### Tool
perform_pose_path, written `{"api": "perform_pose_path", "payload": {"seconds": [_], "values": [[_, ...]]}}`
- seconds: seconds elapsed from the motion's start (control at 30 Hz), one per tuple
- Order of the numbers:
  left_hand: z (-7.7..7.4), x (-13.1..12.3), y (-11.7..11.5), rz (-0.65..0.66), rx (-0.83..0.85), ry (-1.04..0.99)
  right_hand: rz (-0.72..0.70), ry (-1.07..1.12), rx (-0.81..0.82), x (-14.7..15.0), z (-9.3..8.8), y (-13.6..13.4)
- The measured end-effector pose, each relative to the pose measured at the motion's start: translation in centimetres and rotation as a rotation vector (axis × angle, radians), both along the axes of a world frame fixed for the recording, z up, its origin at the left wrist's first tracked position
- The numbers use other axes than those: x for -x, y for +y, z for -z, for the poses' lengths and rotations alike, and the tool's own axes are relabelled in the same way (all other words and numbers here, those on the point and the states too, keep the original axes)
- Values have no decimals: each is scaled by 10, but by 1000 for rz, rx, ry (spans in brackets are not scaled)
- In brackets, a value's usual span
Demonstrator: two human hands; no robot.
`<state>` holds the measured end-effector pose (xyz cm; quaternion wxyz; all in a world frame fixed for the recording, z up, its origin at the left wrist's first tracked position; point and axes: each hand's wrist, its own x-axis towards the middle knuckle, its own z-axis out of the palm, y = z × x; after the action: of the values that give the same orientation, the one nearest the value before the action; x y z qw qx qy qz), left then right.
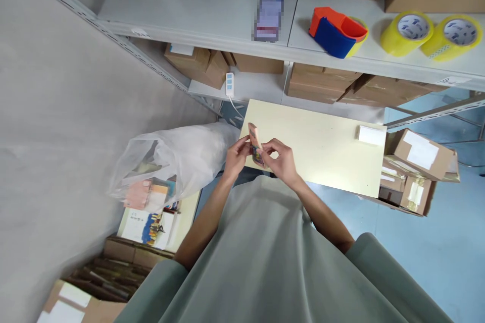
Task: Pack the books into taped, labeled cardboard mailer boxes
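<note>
Both of my hands meet over the near left corner of a pale yellow table (322, 146). My left hand (237, 156) and my right hand (281, 160) pinch a small flat pack (255, 142) between them. The pack is pinkish with a colourful printed lower end, and it stands nearly upright. The fingers of both hands are closed on it. A small white box (370, 135) lies at the table's far right corner, apart from my hands.
A clear plastic bag (166, 166) with small packs stands left of the table. Above it, a grey shelf (212, 10) carries a red-blue tape dispenser (335, 30) and two yellow tape rolls (407, 33). Cardboard boxes (411, 171) sit to the right and bottom left.
</note>
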<state>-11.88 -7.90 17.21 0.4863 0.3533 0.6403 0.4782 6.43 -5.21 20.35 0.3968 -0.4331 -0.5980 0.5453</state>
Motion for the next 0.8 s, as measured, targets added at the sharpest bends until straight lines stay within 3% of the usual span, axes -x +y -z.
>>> {"api": "perform_pose_path", "payload": {"seconds": [0.1, 0.2, 0.37, 0.57, 0.7, 0.8], "values": [[-5, -9, -4, 8, 22, -26, -106, -121, -155, 12, -5, -14], [-4, -12, -8, 16, 57, -55, -172, -176, -206, 17, -1, -21], [20, -2, -14, -26, 109, -36, -90, -139, -119, 7, 18, -12], [65, 14, -24, -49, 195, 89, 74, -210, 149, -17, 84, 17], [88, 17, -20, 3, 283, 165, 32, -310, 325, -25, 128, 27], [98, 20, -6, 22, 337, 212, 7, -318, 419, -23, 149, 33]]}}
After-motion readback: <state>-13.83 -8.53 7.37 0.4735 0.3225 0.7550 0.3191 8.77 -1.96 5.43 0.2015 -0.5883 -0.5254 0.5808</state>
